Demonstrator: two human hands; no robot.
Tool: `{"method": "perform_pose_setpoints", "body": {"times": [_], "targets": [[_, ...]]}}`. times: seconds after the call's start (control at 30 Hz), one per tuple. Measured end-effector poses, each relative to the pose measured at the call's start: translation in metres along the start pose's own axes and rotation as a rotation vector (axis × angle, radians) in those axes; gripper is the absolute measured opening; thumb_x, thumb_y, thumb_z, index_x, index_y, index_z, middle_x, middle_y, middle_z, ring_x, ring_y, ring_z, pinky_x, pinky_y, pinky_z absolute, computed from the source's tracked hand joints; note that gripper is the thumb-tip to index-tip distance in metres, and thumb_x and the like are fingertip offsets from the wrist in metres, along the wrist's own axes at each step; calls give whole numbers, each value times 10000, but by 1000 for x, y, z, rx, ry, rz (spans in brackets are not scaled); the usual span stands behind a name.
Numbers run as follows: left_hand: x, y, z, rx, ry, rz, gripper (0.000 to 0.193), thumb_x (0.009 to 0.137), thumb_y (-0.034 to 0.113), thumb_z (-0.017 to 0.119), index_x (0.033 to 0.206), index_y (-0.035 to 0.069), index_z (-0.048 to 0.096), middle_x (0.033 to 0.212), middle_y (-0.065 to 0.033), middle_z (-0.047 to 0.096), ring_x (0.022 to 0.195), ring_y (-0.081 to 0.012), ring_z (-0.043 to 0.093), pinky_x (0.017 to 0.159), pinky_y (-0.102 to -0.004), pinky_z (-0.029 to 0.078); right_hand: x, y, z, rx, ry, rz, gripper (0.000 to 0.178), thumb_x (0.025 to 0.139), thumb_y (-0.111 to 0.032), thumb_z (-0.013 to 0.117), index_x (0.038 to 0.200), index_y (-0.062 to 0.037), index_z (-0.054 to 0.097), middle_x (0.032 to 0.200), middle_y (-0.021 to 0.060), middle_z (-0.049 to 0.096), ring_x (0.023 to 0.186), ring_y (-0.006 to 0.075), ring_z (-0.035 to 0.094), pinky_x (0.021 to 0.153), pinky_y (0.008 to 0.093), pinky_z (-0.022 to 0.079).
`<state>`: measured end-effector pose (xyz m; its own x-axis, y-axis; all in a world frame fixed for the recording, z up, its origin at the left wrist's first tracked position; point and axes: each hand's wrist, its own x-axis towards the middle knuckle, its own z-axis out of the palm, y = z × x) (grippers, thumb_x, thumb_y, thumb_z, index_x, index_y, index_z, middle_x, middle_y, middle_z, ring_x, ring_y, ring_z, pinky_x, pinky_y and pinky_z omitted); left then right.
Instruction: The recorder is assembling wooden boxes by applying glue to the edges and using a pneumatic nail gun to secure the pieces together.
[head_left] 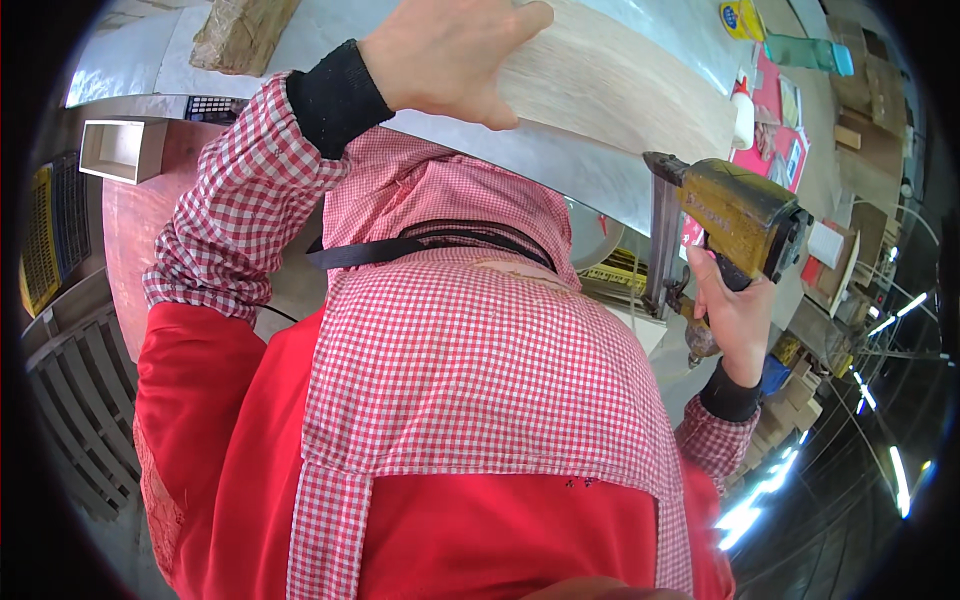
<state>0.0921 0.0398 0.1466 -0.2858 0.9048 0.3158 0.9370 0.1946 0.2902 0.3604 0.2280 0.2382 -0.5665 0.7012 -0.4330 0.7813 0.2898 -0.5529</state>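
My left hand (455, 55) lies at the left end of a pale wooden board (620, 85), thumb and fingers spread apart. The fingers look stretched out over the board rather than wrapped round it. The board rests on a shiny grey metal tabletop (590, 165) in front of me. At the right, my right hand (735, 310) is closed round the handle of a worn yellow air nail gun (745, 215). Its dark nose (662, 165) points left, beside the near right corner of the board. An air fitting (700, 338) hangs below the grip.
A brown-wrapped block (240, 35) lies at the table's far left; a small open wooden box (122, 150) stands on a reddish surface. To the right are a white glue bottle (742, 118), a yellow tub (740, 20), a green bottle (808, 54) and pink sheets (770, 150).
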Motion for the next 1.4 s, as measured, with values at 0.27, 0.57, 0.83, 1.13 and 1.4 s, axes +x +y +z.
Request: {"method": "perform_pose_setpoints", "body": {"times": [0.27, 0.57, 0.83, 1.13, 1.4], "targets": [[-30, -22, 3, 196, 174, 190, 688, 578, 399, 822, 1059, -25, 575, 1175, -295, 542, 1119, -426, 528, 929, -555, 424, -5, -7, 6, -103, -4, -363, 256, 884, -227, 769, 985, -8, 682, 677, -24, 603, 491, 39, 488, 445, 218, 370], [-27, -37, 2, -249, 6, 89, 589, 596, 351, 805, 975, -27, 559, 1118, -311, 515, 1068, -441, 532, 883, -532, 444, -6, -51, 50, -28, -231, -376, 354, 855, -152, 791, 1126, 24, 646, 1004, 48, 657, 861, 124, 593, 760, 272, 456], [-25, -42, 0, -447, -65, 44, 512, 546, 312, 819, 846, -17, 565, 1015, -269, 485, 939, -433, 538, 806, -492, 449, -4, -54, 67, -1, -227, -403, 310, 875, -202, 778, 1069, 10, 663, 834, 16, 631, 690, 88, 561, 616, 245, 430], [-26, -47, 9, -406, -87, 24, 561, 597, 340, 808, 1004, 17, 596, 1136, -261, 526, 1059, -421, 537, 890, -503, 437, -4, -72, 64, -117, -260, -266, 389, 864, -152, 787, 1161, 46, 633, 1119, 70, 691, 1008, 156, 641, 897, 296, 491], [-90, -7, 25, -242, 320, -354, 1021, 545, 448, 854, 1379, 29, 441, 1265, -236, 502, 1184, -393, 507, 1042, -506, 362, 4, -48, 61, 15, -206, -513, 303, 871, -232, 775, 1042, -3, 675, 719, -10, 623, 535, 50, 529, 471, 219, 402]]}}
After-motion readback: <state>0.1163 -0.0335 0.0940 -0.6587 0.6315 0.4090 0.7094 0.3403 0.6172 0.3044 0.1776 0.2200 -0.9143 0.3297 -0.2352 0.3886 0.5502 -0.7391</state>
